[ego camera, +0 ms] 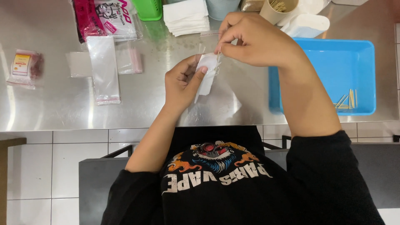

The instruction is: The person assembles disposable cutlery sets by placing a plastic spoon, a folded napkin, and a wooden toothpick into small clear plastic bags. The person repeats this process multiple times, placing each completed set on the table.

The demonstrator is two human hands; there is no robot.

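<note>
In the head view, the left hand (182, 81) holds a small clear plastic sleeve (207, 75) with a white folded napkin inside it, the thumb pressing on the front, so this grip is closed on the sleeve. The sleeve is in the air above the steel counter (54, 104), upright and a little tilted, between the 2 hands. The right hand (254, 39) is at the top edge of the sleeve, its fingers pinched together on something thin, probably a toothpick, but it is too small to tell surely. To the right stands a blue tray (362, 75) with a few toothpicks (346, 101) in its corner. At the left lie 1 empty clear sleeve (104, 68) and a pink packet (25, 66); a stack of white napkins (186, 16) is at the far edge. I judge the risk is this: the thin film is slippery and its mouth is narrow, so the pinched piece may miss the opening, or the napkin may slide out.
</note>
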